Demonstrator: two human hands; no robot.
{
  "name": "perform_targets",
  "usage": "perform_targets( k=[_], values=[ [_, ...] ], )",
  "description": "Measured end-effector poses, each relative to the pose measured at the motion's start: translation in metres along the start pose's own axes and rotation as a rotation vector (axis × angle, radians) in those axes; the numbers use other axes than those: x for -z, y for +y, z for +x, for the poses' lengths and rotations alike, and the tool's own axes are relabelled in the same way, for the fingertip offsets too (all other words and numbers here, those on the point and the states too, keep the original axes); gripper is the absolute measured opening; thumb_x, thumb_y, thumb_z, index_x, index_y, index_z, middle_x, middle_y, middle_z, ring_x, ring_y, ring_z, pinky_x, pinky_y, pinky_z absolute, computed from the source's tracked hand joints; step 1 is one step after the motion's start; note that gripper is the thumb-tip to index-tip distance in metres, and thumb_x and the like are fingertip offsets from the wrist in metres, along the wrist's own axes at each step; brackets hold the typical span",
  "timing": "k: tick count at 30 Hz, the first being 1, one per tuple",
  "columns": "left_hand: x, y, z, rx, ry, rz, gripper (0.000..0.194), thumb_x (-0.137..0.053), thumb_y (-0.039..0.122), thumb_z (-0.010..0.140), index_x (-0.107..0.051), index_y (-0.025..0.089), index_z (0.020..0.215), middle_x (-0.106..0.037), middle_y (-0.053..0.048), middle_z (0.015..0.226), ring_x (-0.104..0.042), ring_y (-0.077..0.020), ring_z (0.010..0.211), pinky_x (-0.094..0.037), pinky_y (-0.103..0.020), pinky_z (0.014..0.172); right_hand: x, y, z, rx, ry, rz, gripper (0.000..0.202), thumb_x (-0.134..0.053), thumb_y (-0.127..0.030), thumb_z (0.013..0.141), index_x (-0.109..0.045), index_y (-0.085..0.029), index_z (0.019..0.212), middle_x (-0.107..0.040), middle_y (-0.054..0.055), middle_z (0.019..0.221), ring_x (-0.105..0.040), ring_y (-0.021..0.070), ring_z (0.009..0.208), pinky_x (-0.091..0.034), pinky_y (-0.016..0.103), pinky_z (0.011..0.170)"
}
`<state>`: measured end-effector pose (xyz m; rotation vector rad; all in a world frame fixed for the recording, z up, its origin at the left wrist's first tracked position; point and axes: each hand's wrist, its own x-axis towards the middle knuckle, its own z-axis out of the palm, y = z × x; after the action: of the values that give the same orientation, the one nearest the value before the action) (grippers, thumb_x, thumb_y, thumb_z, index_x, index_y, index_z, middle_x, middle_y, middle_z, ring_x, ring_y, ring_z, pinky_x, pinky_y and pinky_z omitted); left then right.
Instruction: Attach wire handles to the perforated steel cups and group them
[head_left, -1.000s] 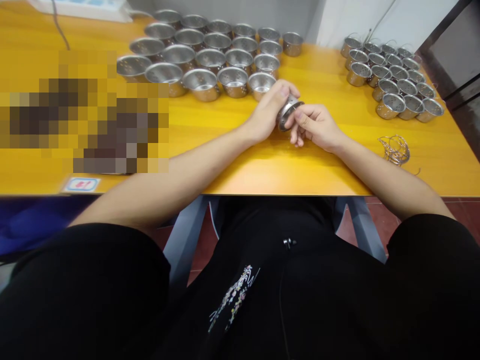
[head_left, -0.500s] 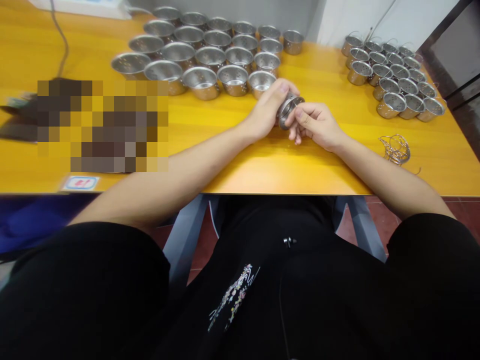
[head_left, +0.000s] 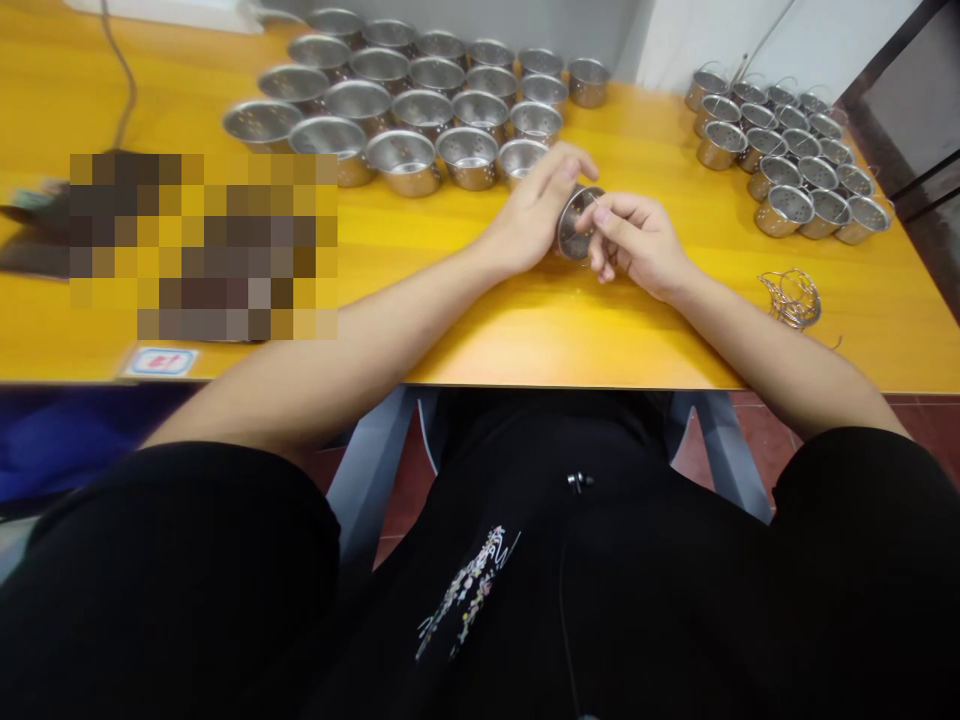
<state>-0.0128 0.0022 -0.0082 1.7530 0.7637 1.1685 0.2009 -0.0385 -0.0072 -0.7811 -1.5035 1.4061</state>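
Between my hands, above the table, is a small perforated metal cup, tilted with its round opening towards my right hand. My left hand is closed around its far left side, the thumb along the top. My right hand pinches a thin wire handle at the cup's rim; the fingers hide most of this wire. Behind my left hand stand rows of similar cups without handles. A tangle of loose wire handles lies right of my right forearm.
At the right, cups with wire handles stand in a group near the wall. A blurred-out patch covers things on the left of the yellow table. A small label lies by the front edge, and a cable runs behind.
The cup has turned in my left hand, so its opening now shows more towards my right hand. My fingers have shifted slightly at the rim.
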Motion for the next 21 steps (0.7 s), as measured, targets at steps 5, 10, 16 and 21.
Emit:
perform_targets(
  k=[5, 10, 16, 21],
  values=[
    [0.003, -0.013, 0.007, -0.076, -0.091, 0.046, 0.082, -0.054, 0.111, 0.11, -0.066, 0.031, 0.092, -0.077, -0.01, 0.095, -0.08, -0.0367, 0.101, -0.069, -0.055, 0.097, -0.009, -0.015, -0.005, -0.164, 0.095, 0.017, 0.052, -0.11, -0.061, 0.112, -0.078, -0.021, 0.105, -0.077, -0.006, 0.067, -0.064, 0.0101, 0.043, -0.052, 0.015, 0.044],
    [0.005, -0.022, 0.009, -0.165, -0.066, 0.127, 0.065, -0.061, 0.097, 0.113, -0.071, 0.035, 0.097, -0.081, -0.008, 0.1, -0.081, -0.0373, 0.111, -0.069, -0.057, 0.102, -0.011, -0.025, -0.007, -0.283, 0.115, 0.076, 0.043, -0.107, -0.053, 0.117, -0.079, -0.02, 0.112, -0.076, -0.007, 0.066, -0.064, 0.0098, 0.04, -0.054, 0.015, 0.044],
    [0.007, -0.023, 0.011, -0.205, -0.04, 0.171, 0.045, -0.069, 0.078, 0.116, -0.08, 0.034, 0.115, -0.087, -0.006, 0.121, -0.073, -0.0337, 0.12, -0.059, -0.056, 0.124, -0.007, -0.023, -0.003, -0.31, 0.11, 0.1, 0.042, -0.107, -0.051, 0.119, -0.079, -0.02, 0.114, -0.077, -0.007, 0.066, -0.066, 0.0101, 0.04, -0.058, 0.014, 0.046],
    [0.014, -0.017, 0.008, -0.18, -0.137, 0.121, 0.058, -0.068, 0.088, 0.117, -0.082, 0.033, 0.123, -0.088, -0.007, 0.127, -0.075, -0.0352, 0.127, -0.058, -0.052, 0.123, -0.008, -0.025, -0.004, -0.317, 0.108, 0.102, 0.044, -0.106, -0.05, 0.12, -0.076, -0.018, 0.112, -0.081, -0.004, 0.071, -0.072, 0.0107, 0.045, -0.063, 0.014, 0.05]
  ],
)
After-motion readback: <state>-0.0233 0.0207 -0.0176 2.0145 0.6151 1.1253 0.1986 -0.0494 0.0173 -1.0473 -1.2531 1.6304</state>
